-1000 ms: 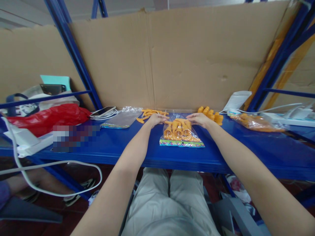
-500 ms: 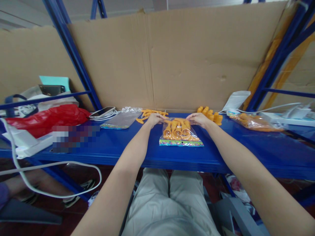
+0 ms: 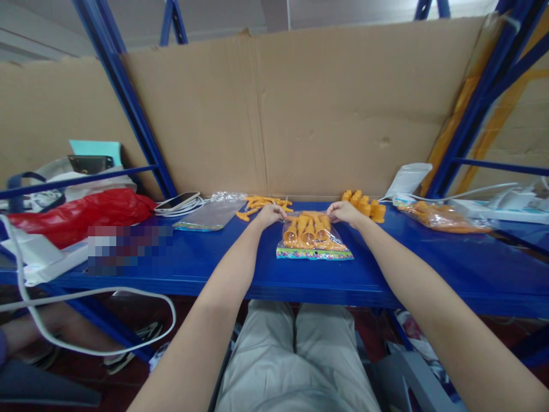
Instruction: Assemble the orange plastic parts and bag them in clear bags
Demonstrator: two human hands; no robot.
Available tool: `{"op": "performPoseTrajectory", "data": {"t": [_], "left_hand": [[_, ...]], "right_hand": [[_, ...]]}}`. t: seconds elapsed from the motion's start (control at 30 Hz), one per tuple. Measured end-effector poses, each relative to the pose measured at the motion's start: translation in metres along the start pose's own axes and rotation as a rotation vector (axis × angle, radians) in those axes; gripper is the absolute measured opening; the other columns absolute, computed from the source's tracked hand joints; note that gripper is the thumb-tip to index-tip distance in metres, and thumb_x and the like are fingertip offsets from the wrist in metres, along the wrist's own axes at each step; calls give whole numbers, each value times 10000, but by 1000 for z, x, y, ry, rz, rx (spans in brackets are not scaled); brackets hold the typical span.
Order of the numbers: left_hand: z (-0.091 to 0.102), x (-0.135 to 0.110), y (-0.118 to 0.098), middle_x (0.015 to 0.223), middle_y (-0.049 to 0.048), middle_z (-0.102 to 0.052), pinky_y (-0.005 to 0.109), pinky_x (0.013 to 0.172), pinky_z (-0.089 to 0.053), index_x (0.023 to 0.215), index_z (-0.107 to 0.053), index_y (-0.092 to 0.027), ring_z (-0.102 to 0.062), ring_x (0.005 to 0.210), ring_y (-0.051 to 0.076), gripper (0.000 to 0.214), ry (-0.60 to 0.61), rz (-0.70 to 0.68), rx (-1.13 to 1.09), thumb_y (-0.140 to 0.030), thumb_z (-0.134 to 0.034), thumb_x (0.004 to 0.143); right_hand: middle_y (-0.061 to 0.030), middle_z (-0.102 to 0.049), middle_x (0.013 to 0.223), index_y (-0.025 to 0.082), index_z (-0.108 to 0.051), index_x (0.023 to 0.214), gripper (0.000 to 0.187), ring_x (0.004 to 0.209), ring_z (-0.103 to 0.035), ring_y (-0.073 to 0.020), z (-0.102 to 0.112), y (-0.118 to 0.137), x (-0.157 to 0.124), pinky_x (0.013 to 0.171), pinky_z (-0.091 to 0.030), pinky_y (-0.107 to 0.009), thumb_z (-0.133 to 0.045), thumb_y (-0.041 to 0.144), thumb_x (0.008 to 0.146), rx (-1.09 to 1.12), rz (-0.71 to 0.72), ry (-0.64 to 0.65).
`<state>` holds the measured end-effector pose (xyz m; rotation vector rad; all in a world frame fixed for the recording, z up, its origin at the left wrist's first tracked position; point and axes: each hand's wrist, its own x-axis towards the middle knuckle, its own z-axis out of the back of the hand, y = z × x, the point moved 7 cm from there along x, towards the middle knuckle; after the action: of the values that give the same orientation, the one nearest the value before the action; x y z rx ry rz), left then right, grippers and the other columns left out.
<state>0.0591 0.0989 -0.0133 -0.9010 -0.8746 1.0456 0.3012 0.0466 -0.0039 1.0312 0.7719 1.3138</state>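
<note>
the filling appears, as a judgement, to be well advanced: a transparent plastic bag [image 3: 316, 243] is loaded with hollow, bottle-shaped orange pieces [image 3: 309, 228], and it is laid flat on the blue metal shelf [image 3: 201, 257], its green-and-blue patterned strip [image 3: 315, 253] turned toward the near edge. whether the bag has been sealed cannot be told. outside it, thin branching orange pieces [image 3: 257, 205] are left loose behind the left hand, and a cluster of stubby orange pieces [image 3: 364, 206] is left behind the right hand, so those seem not to have been bagged. farther right, another clear bag of orange pieces [image 3: 446, 217] is seen already filled, and at the left a flat clear bag [image 3: 210, 213] is laid out.

the bag is set between the two hands, on the near side of the fingertips. its far left corner is pinched by the left hand [image 3: 271, 215] and its far right corner by the right hand [image 3: 344, 212]; how firmly the film is gripped cannot be told.
</note>
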Motion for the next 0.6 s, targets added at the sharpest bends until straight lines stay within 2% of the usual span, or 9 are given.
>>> {"op": "performPoseTrajectory", "data": {"t": [0.17, 0.37, 0.6], "left_hand": [[-2, -4, -15, 519, -14, -623, 286, 834, -521, 448, -622, -200, -642, 698, 169, 277, -32, -100, 233, 24, -538, 587], [-7, -6, -20, 540, -11, -645, 278, 862, -503, 450, -612, -196, -654, 732, 170, 293, 8, -141, 291, 41, -484, 565], [-13, 0, -15, 554, 17, -638, 298, 890, -471, 423, -591, -193, -646, 761, 198, 281, 57, -128, 346, 34, -465, 531]], "right_hand": [[31, -528, 427, 183, -540, 460, 212, 483, -534, -107, 2, 6, 4, 551, -501, -224, -485, 5, 561, -146, 145, -7], [35, -490, 425, 211, -463, 399, 204, 549, -527, -140, -2, 16, 7, 623, -466, -245, -429, 48, 518, -385, 303, 23], [9, -531, 458, 222, -428, 402, 256, 649, -578, -171, -7, 25, 3, 670, -444, -243, -458, 24, 562, -629, 359, 34]]}}
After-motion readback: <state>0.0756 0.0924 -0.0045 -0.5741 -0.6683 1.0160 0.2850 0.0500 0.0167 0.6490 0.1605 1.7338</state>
